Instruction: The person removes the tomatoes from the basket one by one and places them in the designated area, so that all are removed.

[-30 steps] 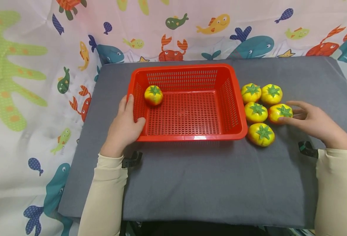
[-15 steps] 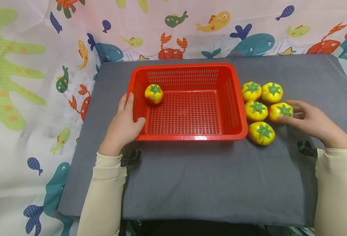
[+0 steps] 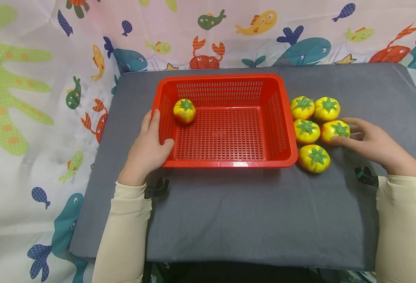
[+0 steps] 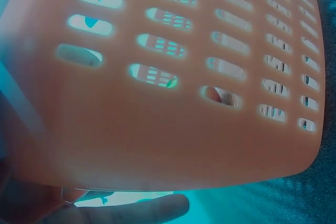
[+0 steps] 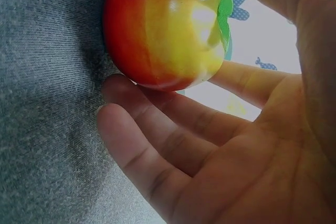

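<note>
In the head view, my left hand (image 3: 145,147) holds the left front corner of a red plastic basket (image 3: 229,164), thumb by the rim and fingers along the side wall. The left wrist view shows the slotted basket wall (image 4: 157,140) close up. A yellow-red toy tomato (image 3: 184,111) with a green star-shaped top sits inside at the left. Right of the basket, my right hand (image 3: 377,143) holds another toy tomato (image 3: 329,133) between thumb and fingers. In the right wrist view that tomato (image 5: 163,30) is low by the cloth, with the lower fingers (image 5: 131,145) apart from it.
Several more toy tomatoes (image 3: 314,158) stand clustered against the basket's right side, close to the held one. Grey cloth (image 3: 246,220) covers the table. A curtain (image 3: 179,23) printed with sea animals hangs behind and at the left.
The head view has shifted slightly. My right hand and the tomato in it have moved a touch left, toward the neighbouring tomato. My left hand stays on the basket.
</note>
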`<state>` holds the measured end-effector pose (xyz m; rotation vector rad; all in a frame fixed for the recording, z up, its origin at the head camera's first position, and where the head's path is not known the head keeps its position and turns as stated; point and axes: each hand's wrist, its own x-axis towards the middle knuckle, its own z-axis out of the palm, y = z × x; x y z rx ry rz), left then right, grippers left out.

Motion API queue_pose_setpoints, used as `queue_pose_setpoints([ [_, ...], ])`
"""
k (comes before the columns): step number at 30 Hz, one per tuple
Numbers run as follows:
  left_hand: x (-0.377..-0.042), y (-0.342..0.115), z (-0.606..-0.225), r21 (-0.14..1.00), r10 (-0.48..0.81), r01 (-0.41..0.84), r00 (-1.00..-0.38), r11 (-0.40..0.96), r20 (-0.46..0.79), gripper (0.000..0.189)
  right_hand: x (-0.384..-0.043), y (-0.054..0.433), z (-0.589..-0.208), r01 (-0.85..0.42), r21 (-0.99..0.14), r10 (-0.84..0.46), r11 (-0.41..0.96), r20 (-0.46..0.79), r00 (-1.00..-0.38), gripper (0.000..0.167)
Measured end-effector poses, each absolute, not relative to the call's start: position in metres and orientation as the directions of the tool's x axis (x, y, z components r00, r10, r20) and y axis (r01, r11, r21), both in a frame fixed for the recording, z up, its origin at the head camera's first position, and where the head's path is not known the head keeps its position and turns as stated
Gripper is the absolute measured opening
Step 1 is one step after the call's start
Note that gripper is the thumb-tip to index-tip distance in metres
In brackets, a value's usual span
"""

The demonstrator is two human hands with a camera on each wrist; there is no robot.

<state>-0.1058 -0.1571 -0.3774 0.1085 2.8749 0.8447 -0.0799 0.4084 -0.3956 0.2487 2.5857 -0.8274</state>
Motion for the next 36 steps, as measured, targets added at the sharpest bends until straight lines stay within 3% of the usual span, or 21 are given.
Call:
queue_pose_setpoints([
  [36,-0.106,-0.158,-0.376,0.546,0.116,0.029,-0.985,0.837,-0.125,0.091,-0.084,0.41,-0.381,0.271,-0.51,0.003,0.816,-0.465,-0.885,0.108],
])
